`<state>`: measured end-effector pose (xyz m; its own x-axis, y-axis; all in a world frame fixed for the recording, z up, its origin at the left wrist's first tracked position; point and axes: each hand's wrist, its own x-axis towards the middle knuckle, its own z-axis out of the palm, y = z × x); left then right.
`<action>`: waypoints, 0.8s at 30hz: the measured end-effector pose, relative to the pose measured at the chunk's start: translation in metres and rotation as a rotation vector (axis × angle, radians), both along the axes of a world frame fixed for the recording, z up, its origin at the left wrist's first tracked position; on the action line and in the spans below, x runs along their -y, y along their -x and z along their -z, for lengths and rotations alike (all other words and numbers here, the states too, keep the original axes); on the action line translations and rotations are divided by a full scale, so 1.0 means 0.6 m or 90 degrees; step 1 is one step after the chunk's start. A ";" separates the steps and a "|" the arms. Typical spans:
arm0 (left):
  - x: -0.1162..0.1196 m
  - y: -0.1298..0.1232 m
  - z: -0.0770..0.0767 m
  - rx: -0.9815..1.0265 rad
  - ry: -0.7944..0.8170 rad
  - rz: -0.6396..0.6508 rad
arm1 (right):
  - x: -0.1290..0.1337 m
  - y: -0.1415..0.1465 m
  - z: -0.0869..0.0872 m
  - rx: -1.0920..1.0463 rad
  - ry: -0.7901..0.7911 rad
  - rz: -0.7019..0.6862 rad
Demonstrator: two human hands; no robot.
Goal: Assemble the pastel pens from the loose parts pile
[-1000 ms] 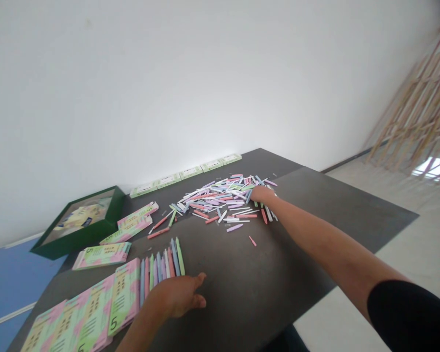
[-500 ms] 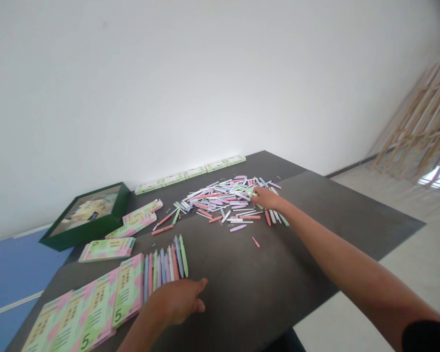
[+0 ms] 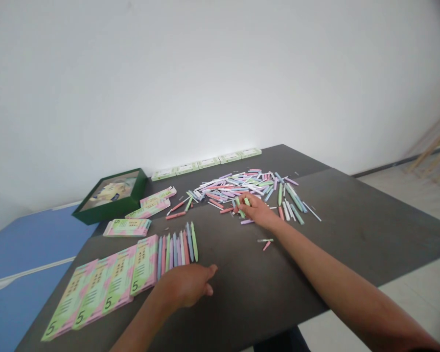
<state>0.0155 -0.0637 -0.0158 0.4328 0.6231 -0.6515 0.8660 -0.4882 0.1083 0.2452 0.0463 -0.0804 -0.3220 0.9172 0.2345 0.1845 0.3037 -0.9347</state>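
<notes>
Across the lower ends of a row of pastel pens (image 3: 177,249) rests my left hand (image 3: 188,284), its thumb and a finger apart and nothing visible between them. Just left of that row lie overlapping pink and green boxes (image 3: 120,278) marked 5. My right hand (image 3: 254,210) is closed on a green pen (image 3: 241,208) at the front edge of a heap of pens and thin white sticks (image 3: 223,188). Something green also shows at its fingers. Near its wrist a small pink piece (image 3: 266,246) lies on the dark table.
A green open box (image 3: 137,193) holding a packet stands at the left rear. More pink boxes (image 3: 150,210) lie beside it. Flat green and white boxes (image 3: 208,163) line the wall. A blue surface (image 3: 29,244) is at the left, wooden slats (image 3: 434,151) at the right.
My right hand has moved from the heap's right part to its front edge, now with a green pen. A small clear and green piece lies by the pink one. The view has shifted.
</notes>
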 end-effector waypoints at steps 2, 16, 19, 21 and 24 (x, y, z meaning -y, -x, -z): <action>-0.001 0.003 -0.001 -0.008 0.005 -0.005 | -0.005 -0.004 0.007 -0.010 0.002 0.036; -0.053 -0.013 -0.049 -0.002 -0.024 -0.072 | 0.042 0.027 -0.033 0.286 -0.102 -0.153; -0.059 0.000 -0.054 0.012 -0.033 -0.086 | 0.056 0.024 -0.037 0.349 -0.128 -0.147; -0.061 0.008 -0.051 0.008 -0.031 -0.090 | 0.066 0.017 -0.040 0.385 -0.131 -0.145; -0.061 0.007 -0.041 0.018 -0.024 -0.079 | 0.083 0.011 -0.047 0.409 -0.148 -0.190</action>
